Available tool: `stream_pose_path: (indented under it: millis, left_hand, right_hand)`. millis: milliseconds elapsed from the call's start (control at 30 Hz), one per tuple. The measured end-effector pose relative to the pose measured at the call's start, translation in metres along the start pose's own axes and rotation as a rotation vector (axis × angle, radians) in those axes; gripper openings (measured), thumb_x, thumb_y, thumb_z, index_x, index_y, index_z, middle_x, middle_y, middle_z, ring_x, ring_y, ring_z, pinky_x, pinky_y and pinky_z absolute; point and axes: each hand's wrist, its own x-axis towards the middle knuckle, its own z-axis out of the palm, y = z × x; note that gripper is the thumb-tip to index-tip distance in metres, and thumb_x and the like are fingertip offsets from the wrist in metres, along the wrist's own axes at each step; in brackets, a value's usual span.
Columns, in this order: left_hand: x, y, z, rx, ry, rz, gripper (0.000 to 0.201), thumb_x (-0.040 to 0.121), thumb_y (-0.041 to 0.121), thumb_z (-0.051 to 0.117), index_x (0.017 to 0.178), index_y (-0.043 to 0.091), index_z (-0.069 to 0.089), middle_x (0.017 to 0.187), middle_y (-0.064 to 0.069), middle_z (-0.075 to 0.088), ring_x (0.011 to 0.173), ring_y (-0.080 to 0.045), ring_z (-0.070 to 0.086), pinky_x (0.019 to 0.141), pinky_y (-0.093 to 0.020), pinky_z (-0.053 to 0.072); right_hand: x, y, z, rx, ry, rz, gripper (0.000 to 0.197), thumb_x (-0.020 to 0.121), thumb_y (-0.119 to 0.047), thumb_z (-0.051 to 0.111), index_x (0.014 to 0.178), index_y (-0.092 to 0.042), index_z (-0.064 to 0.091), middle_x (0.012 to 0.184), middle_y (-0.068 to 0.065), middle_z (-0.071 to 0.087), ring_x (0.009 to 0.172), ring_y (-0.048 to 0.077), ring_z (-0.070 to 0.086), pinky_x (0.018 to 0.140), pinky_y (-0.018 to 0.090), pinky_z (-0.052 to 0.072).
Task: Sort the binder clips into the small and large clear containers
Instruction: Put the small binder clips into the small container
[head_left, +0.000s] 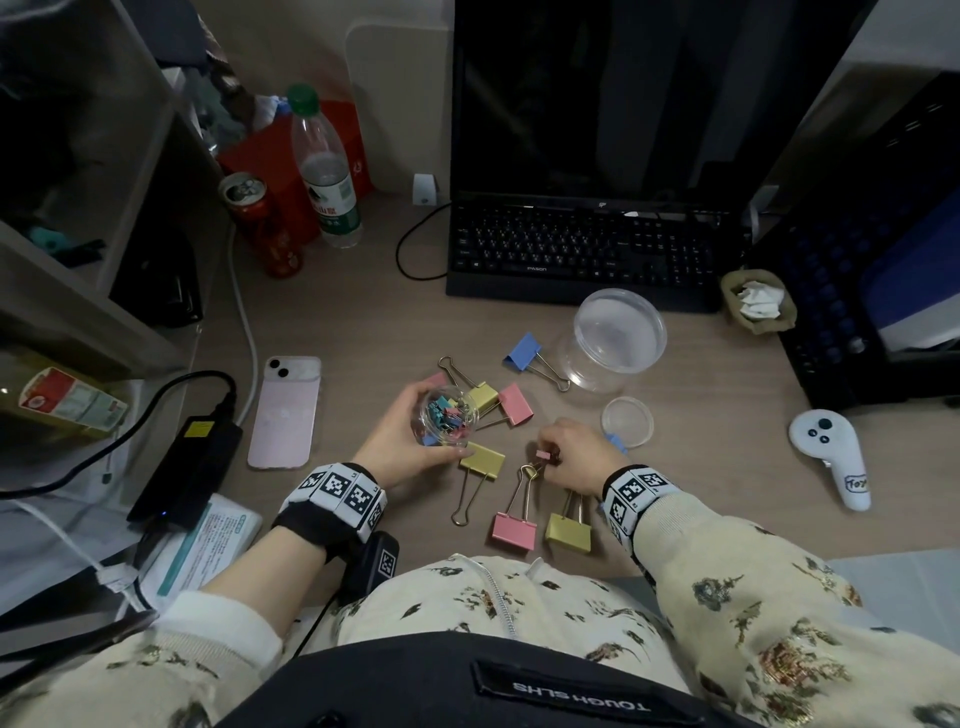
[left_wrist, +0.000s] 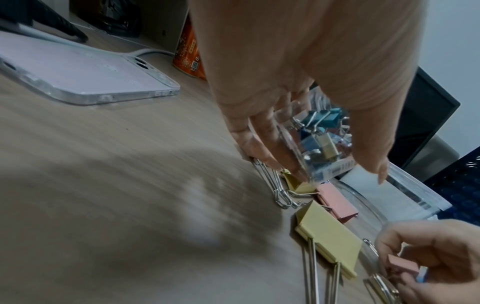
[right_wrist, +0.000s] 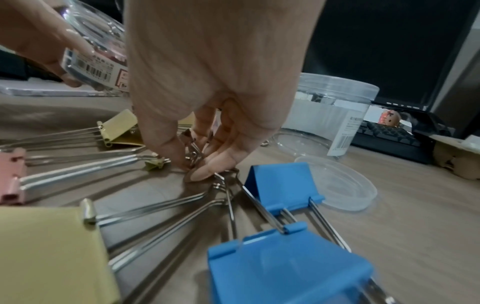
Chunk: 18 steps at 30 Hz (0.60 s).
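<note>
A: Pink small clip (head_left: 543, 455), pinched in the right hand (head_left: 582, 457) fingertips, low over the counter (head_left: 701, 499).
B: Left hand (head_left: 410, 441)?
A: Wrapped round the small clear container (head_left: 445, 418), tilted, full of small mixed-colour clips.
B: Large container (head_left: 613, 340)?
A: On its side near the keyboard (head_left: 576, 249), a blue large clip (head_left: 524, 352) just beside it. Small lid (head_left: 627, 422) flat by the right hand.
B: Other large clips?
A: Yellow clip (head_left: 483, 460), pink clip (head_left: 514, 530) and more loose on the counter between the hands.

blue clip (head_left: 615, 441) mostly hidden behind right hand (head_left: 582, 457), desk (left_wrist: 103, 205) motion-blurred
</note>
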Motion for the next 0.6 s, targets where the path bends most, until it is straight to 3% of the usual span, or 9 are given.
stream_pose_path:
  millis: [100, 233, 267, 333, 367, 467, 600]
  left_hand:
    - [0.001, -0.001, 0.000, 0.010, -0.002, -0.002, 0.080, 0.060, 0.016, 0.089, 0.123, 0.028, 0.039, 0.127, 0.007, 0.050, 0.110, -0.007, 0.056, 0.082, -0.007, 0.047]
    - [0.005, -0.002, 0.004, 0.029, -0.018, -0.005, 0.083, 0.060, 0.018, 0.089, 0.127, 0.024, 0.040, 0.129, 0.006, 0.049, 0.112, -0.008, 0.055, 0.080, -0.004, 0.046]
    - [0.006, -0.001, 0.005, 0.031, -0.022, 0.000, 0.083, 0.060, 0.018, 0.089, 0.126, 0.025, 0.040, 0.130, 0.006, 0.047, 0.113, -0.009, 0.055, 0.081, -0.004, 0.045]
    - [0.009, 0.001, 0.010, 0.044, -0.030, 0.018, 0.080, 0.060, 0.018, 0.090, 0.122, 0.027, 0.040, 0.129, 0.006, 0.047, 0.114, -0.010, 0.055, 0.086, -0.007, 0.044]
    - [0.011, 0.003, 0.013, 0.053, -0.036, 0.029, 0.079, 0.059, 0.018, 0.090, 0.121, 0.027, 0.040, 0.126, 0.006, 0.048, 0.113, -0.010, 0.055, 0.091, -0.011, 0.044]
    - [0.016, 0.008, 0.022, 0.041, -0.066, 0.050, 0.078, 0.059, 0.018, 0.089, 0.121, 0.025, 0.043, 0.119, 0.006, 0.053, 0.112, -0.012, 0.057, 0.100, -0.030, 0.047]
    - [0.020, 0.012, 0.029, 0.054, -0.080, 0.059, 0.078, 0.058, 0.020, 0.090, 0.122, 0.024, 0.044, 0.120, 0.005, 0.054, 0.111, -0.012, 0.058, 0.099, -0.033, 0.049]
  right_hand:
    - [-0.004, -0.002, -0.009, 0.130, 0.102, 0.026, 0.014, 0.082, -0.018, 0.062, 0.095, -0.014, 0.064, 0.092, 0.000, 0.056, 0.085, 0.018, 0.055, 0.071, 0.028, 0.043]
    - [-0.010, -0.009, -0.031, 0.271, 0.267, 0.001, 0.007, 0.082, -0.016, 0.063, 0.085, -0.011, 0.067, 0.087, 0.004, 0.065, 0.082, 0.021, 0.060, 0.074, 0.036, 0.052]
    - [-0.011, -0.015, -0.038, 0.318, 0.301, -0.036, 0.005, 0.082, -0.014, 0.063, 0.081, -0.012, 0.066, 0.083, 0.002, 0.064, 0.079, 0.019, 0.059, 0.074, 0.032, 0.051]
    - [-0.015, -0.030, -0.052, 0.386, 0.308, -0.129, 0.011, 0.083, -0.012, 0.063, 0.075, -0.020, 0.064, 0.078, -0.008, 0.061, 0.074, 0.007, 0.055, 0.067, 0.013, 0.043]
    - [-0.016, -0.037, -0.058, 0.399, 0.299, -0.176, 0.012, 0.084, -0.013, 0.064, 0.077, -0.022, 0.066, 0.080, -0.009, 0.061, 0.075, 0.005, 0.055, 0.065, 0.010, 0.040]
    - [-0.018, -0.050, -0.065, 0.410, 0.237, -0.273, 0.014, 0.086, -0.019, 0.067, 0.099, -0.020, 0.070, 0.091, -0.010, 0.064, 0.085, 0.008, 0.059, 0.073, 0.016, 0.045]
    - [-0.024, -0.042, -0.067, 0.558, 0.211, -0.292, 0.017, 0.088, -0.018, 0.066, 0.103, -0.020, 0.072, 0.090, -0.012, 0.068, 0.075, -0.001, 0.058, 0.067, 0.011, 0.043]
